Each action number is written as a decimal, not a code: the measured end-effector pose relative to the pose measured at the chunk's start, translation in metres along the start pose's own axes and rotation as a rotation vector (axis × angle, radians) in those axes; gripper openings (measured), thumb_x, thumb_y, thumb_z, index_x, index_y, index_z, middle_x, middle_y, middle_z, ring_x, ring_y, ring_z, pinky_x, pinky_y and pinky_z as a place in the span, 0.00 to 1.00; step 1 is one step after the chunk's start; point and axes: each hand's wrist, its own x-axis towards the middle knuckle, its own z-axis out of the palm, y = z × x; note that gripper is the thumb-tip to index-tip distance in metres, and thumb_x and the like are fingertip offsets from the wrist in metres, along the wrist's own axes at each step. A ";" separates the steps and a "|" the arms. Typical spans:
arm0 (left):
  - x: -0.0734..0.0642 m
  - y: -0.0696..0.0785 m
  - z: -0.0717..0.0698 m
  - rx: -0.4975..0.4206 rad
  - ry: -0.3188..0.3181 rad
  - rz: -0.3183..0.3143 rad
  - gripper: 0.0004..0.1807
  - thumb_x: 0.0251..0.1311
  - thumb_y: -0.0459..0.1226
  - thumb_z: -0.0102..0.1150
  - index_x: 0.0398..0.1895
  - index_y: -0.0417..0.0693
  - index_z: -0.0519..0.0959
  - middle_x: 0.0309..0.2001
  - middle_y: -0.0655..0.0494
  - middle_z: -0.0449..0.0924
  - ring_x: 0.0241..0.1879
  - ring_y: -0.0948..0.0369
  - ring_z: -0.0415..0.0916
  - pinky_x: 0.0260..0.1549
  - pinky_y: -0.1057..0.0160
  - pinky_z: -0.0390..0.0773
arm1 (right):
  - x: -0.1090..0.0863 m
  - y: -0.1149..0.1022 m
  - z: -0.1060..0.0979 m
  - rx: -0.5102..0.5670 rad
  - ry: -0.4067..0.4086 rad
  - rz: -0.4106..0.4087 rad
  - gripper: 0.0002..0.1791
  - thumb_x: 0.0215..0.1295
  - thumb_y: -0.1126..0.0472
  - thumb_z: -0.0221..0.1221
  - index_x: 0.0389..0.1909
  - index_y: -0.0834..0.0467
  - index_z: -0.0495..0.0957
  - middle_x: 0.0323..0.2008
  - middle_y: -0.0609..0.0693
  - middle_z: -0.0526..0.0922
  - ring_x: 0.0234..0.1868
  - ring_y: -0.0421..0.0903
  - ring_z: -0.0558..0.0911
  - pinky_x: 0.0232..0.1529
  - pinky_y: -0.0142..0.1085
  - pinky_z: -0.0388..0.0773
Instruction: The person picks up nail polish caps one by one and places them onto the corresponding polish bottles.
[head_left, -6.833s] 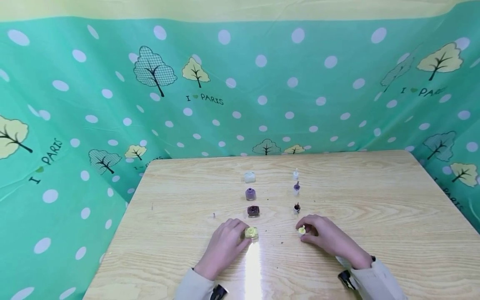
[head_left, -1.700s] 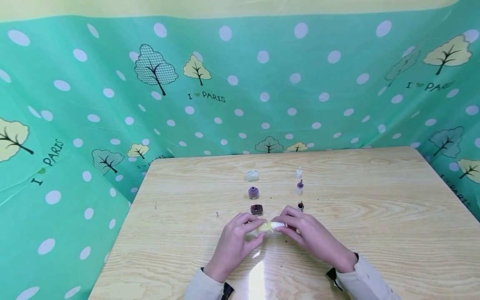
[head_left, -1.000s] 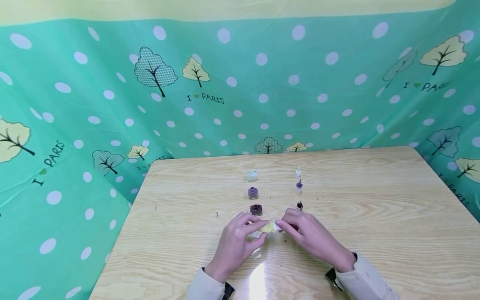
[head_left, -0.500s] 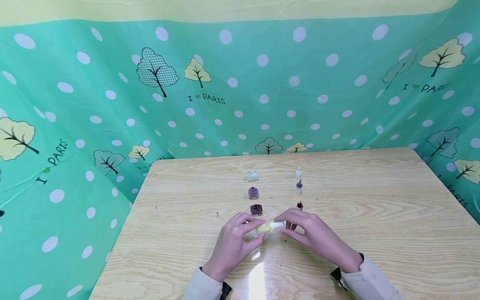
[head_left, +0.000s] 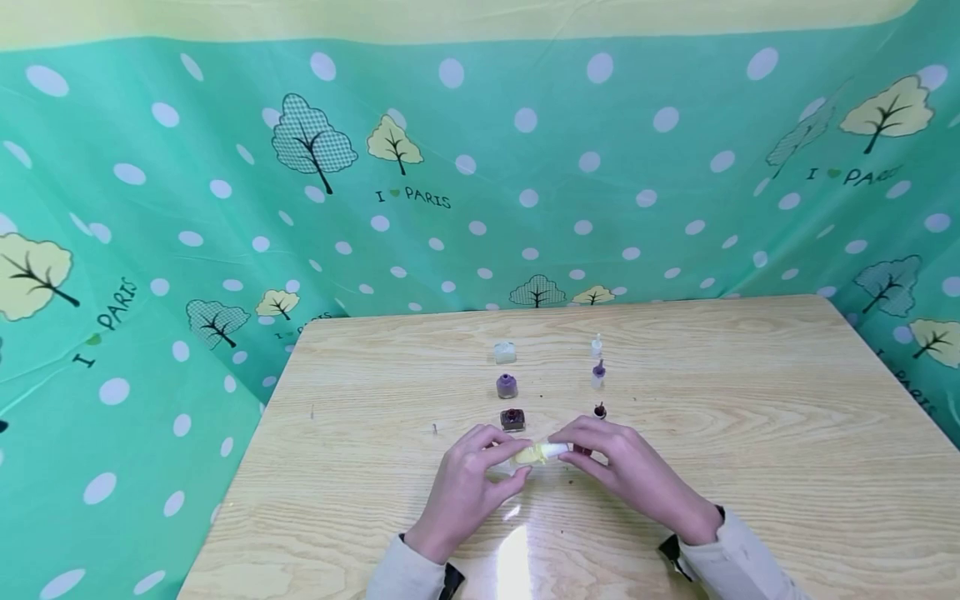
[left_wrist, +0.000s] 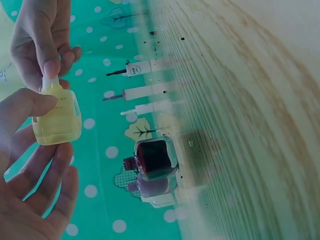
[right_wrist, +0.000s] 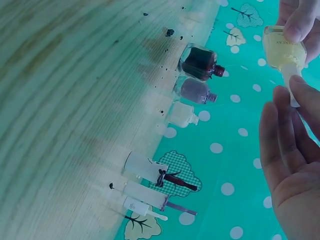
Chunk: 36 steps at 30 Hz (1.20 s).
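My left hand [head_left: 468, 479] grips a small bottle of pale yellow nail polish [left_wrist: 59, 125] between thumb and fingers, tilted on its side above the table. The bottle's white cap [right_wrist: 291, 85] sits against its neck, in line with it. My right hand [head_left: 633, 475] pinches that cap between thumb and fingertips. Any brush on this cap is hidden. Just beyond the hands stands an uncapped bottle of dark red polish [head_left: 513, 420]. Its cap [head_left: 600, 411], brush pointing up, is partly behind my right hand.
Farther back stand an open purple polish bottle [head_left: 507, 386] and a clear-whitish one [head_left: 505, 352]. To their right are the purple brush cap [head_left: 598, 373] and the white brush cap [head_left: 596, 345], bristles up. Small dark specks dot the wooden table [head_left: 337, 500]. A patterned green cloth [head_left: 420, 250] hangs behind.
Earlier the yellow bottle was on the table and its cap apart in my right hand; both are now lifted and joined. Lately my right fingers have loosened and regripped the cap.
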 end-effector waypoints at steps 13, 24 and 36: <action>0.002 0.002 0.000 -0.010 0.001 0.028 0.17 0.45 0.34 0.77 0.42 0.50 0.88 0.39 0.62 0.83 0.35 0.69 0.76 0.34 0.82 0.73 | 0.001 0.004 0.006 0.003 -0.036 0.089 0.14 0.75 0.52 0.53 0.32 0.47 0.84 0.26 0.36 0.78 0.26 0.29 0.71 0.28 0.26 0.73; 0.003 0.002 -0.002 -0.005 -0.015 0.005 0.17 0.46 0.34 0.76 0.44 0.51 0.87 0.39 0.62 0.83 0.37 0.68 0.77 0.36 0.80 0.76 | 0.001 0.003 0.006 0.010 -0.029 0.113 0.13 0.75 0.51 0.54 0.36 0.48 0.85 0.29 0.37 0.81 0.27 0.29 0.72 0.28 0.26 0.74; 0.002 -0.001 -0.004 -0.019 -0.018 -0.009 0.18 0.46 0.34 0.77 0.43 0.51 0.87 0.39 0.62 0.84 0.37 0.68 0.78 0.35 0.79 0.77 | -0.002 0.004 0.002 0.115 -0.064 0.051 0.16 0.65 0.60 0.65 0.53 0.50 0.80 0.39 0.37 0.83 0.34 0.29 0.79 0.38 0.30 0.83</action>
